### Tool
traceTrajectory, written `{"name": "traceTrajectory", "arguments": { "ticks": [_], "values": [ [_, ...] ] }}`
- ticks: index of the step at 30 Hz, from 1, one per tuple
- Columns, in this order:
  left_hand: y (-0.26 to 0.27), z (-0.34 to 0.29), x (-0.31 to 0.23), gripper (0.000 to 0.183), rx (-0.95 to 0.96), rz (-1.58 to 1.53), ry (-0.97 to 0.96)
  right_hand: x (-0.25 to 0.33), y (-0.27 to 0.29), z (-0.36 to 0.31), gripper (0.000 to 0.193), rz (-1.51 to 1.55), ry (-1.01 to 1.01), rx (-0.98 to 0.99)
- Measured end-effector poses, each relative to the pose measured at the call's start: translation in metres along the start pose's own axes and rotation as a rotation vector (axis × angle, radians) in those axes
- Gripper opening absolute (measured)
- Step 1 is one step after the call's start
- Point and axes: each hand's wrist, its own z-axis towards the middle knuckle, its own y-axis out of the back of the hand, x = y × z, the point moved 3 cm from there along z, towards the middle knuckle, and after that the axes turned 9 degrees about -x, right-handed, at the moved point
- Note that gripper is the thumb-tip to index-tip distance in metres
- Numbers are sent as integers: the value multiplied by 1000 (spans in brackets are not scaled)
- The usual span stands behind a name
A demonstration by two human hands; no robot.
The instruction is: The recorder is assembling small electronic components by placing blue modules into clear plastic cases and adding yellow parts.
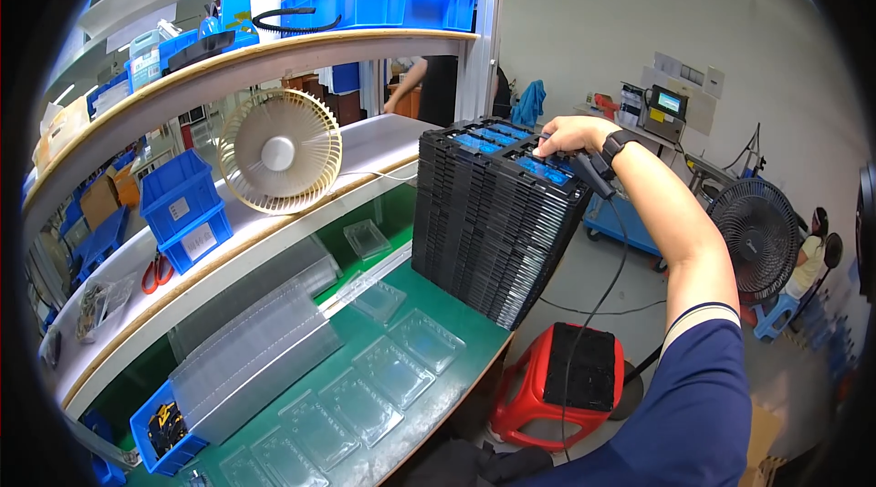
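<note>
My right hand point(577, 134) reaches out over the top of a tall stack of black trays point(497, 222). Its fingers are curled and closed at the top tray, among blue pieces point(546, 169) lying in it; what they pinch is hidden. A dark watch or band point(619, 147) circles the wrist. Just below the hand hangs a black cylindrical piece point(594, 178) with a thin cable running down from it. The left hand is out of view. Several clear plastic blister trays point(394, 372) lie in a row on the green table point(470, 300).
Stacked clear plastic sheets point(260, 350) and a blue bin point(169, 432) of black and yellow parts stand left. A fan point(278, 152) sits on the ledge near blue boxes point(178, 193) and red-handled scissors point(157, 274). A red stool point(558, 387) is by the table; another person point(433, 90) stands behind.
</note>
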Motion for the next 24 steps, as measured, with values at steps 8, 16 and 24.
{"name": "traceTrajectory", "arguments": {
  "ticks": [8,16,24],
  "values": [
    [2,1,1,30,-11,-1,12,23,15,-18,52,-159,36,-126],
    [-7,-3,12,32,-41,-135,2,102,17,-82,26,-121,578,-859],
    [5,-10,24,20,-97,-56,230,277,-181,-196,29,648,866,-56]
  ]
}}
